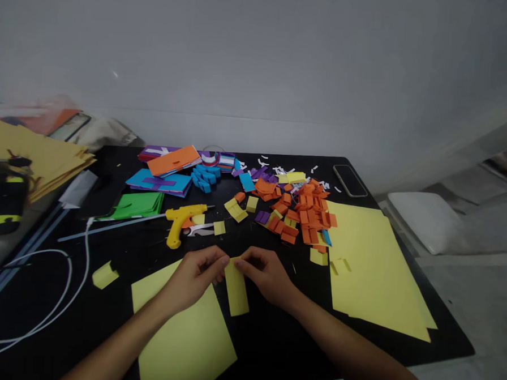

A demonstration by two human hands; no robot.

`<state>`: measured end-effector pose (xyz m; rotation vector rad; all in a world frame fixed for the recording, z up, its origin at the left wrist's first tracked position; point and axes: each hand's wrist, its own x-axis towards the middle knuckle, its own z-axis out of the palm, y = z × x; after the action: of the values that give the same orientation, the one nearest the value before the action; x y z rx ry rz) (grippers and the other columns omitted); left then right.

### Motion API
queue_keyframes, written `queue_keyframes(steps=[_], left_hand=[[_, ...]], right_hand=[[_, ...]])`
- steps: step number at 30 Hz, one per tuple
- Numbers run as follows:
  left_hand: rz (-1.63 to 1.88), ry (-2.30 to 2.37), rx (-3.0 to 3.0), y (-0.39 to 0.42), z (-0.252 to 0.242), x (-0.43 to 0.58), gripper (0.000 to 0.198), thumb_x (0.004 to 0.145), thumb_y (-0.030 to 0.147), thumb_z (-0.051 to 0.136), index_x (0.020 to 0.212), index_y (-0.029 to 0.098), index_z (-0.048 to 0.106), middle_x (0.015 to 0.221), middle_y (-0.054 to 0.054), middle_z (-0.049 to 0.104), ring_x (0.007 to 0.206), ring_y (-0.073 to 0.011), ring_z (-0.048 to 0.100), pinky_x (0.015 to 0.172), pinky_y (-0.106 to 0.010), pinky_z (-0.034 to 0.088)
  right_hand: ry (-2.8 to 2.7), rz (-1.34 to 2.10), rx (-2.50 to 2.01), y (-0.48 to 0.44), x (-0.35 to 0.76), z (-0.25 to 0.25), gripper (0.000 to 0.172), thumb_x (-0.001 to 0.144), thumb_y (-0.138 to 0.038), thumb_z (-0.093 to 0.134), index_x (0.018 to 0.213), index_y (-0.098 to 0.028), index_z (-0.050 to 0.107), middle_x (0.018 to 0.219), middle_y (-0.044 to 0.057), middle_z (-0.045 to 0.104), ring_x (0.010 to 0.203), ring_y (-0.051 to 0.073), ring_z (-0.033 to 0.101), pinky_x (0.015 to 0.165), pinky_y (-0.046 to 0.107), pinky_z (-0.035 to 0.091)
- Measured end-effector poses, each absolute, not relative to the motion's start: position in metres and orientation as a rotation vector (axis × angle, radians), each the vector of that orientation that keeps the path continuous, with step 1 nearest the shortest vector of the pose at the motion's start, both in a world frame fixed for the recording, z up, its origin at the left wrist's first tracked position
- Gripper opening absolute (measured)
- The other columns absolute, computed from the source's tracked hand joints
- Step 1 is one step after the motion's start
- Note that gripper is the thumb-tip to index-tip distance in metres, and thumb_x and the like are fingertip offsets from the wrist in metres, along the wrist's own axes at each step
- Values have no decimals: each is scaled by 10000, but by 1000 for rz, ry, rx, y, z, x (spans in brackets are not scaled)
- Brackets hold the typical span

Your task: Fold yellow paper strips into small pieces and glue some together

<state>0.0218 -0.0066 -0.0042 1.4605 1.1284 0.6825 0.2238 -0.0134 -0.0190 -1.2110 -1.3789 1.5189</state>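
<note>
A narrow strip of yellow paper (237, 291) with crease lines hangs between my hands, its lower end toward me. My left hand (200, 272) pinches its top left corner between thumb and fingers. At the top right corner, my right hand (268, 275) grips the same strip with thumb and fingers closed. Beneath my left forearm lies a large yellow sheet (194, 345). Just beyond my hands are a yellow glue gun (178, 223), grey-handled scissors (202, 229) and a small yellow folded piece (220, 228).
Orange folded pieces (314, 216) are heaped at the back right, near a phone (350, 181). Large yellow sheets (372, 264) cover the right side. Folded green paper (137, 205) and blue paper (158, 180) lie back left. A white cable (87, 260) loops at the left.
</note>
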Motion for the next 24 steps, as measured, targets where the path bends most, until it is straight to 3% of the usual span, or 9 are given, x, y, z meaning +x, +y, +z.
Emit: queue_keyframes(steps=[8,15,19,24], left_hand=[[694,1134,1412,-5,-3,20,333,933,481,633,808,176,677,650,7,613,626,-156,588,587,-244,462],[693,1134,1397,-4,-5,17,327,925,472,642,787,177,675,649,5,617,618,-151,578,582,-241,452],[722,1140,1358,-3,-5,16,330,931,463,634,770,176,654,634,12,602,594,-141,554,567,-240,431],[727,1115,1319,-2,-6,17,332,941,460,630,778,172,658,630,20,587,595,-134,549,571,-238,427]], right_hand=[[-1292,1599,-1192,-12,223,-20,337,860,-502,729,835,-167,695,738,3,654,694,148,585,669,277,488],[-1200,1641,-1086,-13,224,-19,286,853,-315,701,1123,-222,689,868,7,698,744,154,654,686,284,539],[-1241,1630,-1044,-15,224,-18,236,851,-247,673,1082,-211,711,943,31,737,831,167,685,749,297,546],[-1256,1620,-1034,-16,225,-19,217,849,-279,712,1054,-209,719,911,31,731,809,174,685,748,313,558]])
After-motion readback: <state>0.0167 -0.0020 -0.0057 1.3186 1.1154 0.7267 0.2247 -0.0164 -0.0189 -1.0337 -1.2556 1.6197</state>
